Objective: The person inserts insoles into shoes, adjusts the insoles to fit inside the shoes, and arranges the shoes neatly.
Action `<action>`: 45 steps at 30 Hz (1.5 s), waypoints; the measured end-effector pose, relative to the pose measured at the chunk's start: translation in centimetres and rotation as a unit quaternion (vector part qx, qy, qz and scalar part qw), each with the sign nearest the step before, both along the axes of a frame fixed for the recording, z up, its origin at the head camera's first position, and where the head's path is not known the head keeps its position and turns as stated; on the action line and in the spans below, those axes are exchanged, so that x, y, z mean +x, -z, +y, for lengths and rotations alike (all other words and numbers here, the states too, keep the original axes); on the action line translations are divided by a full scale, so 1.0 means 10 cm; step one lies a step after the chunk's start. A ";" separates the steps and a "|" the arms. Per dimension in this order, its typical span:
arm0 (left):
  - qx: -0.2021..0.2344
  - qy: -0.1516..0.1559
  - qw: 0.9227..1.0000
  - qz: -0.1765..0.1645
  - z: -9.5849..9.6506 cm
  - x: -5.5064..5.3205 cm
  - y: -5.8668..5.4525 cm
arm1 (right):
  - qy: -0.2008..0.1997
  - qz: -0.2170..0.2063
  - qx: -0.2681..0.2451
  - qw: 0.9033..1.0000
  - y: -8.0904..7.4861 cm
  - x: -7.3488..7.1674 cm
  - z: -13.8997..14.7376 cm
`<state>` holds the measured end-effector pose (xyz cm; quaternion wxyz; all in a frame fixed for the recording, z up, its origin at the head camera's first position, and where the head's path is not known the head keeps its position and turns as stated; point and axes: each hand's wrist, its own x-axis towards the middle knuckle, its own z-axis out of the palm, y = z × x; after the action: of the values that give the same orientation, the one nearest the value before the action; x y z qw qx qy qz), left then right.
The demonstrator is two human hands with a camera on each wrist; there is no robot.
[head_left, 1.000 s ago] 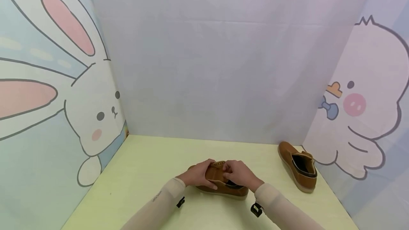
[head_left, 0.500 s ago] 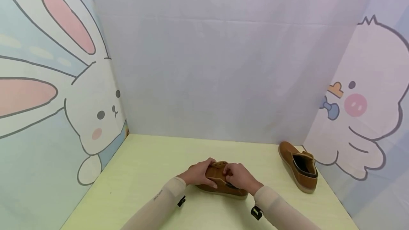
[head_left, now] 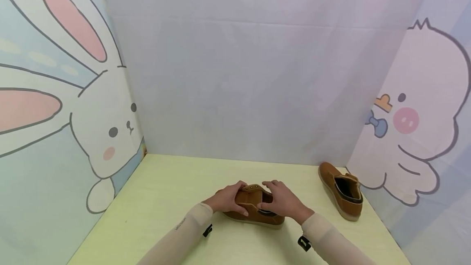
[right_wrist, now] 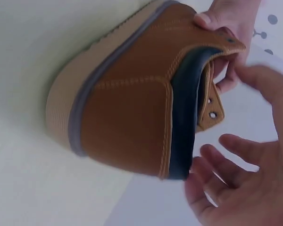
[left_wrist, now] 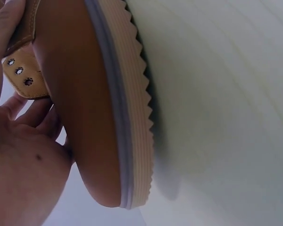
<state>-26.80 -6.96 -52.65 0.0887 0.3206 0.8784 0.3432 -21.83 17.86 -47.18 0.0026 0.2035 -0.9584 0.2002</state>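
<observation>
A brown leather shoe with a pale ridged sole stands on the table, its toe pointing left and its heel right. My left hand grips it across the front, thumb on the near side and fingers on the far side. No lace shows in the eyelets of the yellowish-lined flap. Over the shoe's dark-lined opening hovers my right hand, thumb and fingers spread apart with nothing between them. In the right wrist view, its fingertips are close to the collar; whether they touch cannot be told.
A matching brown shoe lies at the table's right edge, with its toe toward the back wall. Cartoon-printed walls and a plain grey back wall enclose the pale yellow table.
My right hand's curled fingers at the shoe's tongue have spread apart, and the hand has drawn slightly right. The tongue's edge and opening now show more. My left hand keeps its grip.
</observation>
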 end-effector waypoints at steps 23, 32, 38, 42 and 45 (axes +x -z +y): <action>0.027 -0.017 0.998 0.051 -0.65 -0.02 -0.11 | -0.030 -0.103 0.091 0.990 0.19 -0.22 0.02; 0.015 -0.092 0.990 0.106 -0.74 0.00 -0.05 | -0.051 -0.072 0.072 0.994 0.25 -0.21 0.07; 0.010 -0.145 0.977 0.153 -0.78 0.01 -0.02 | -0.048 -0.047 0.048 0.997 0.32 -0.18 0.10; 0.007 -0.165 0.974 0.154 -0.82 0.03 0.00 | -0.028 -0.034 0.040 0.998 0.38 -0.15 0.09; 0.007 -0.174 0.974 0.148 -0.84 0.03 0.01 | 0.000 -0.028 0.029 0.999 0.39 -0.14 0.09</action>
<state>-26.47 -15.35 -52.71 -0.1058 0.2111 0.9216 0.3082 -23.19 18.81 -51.05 -0.0296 0.1975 -0.9635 0.1783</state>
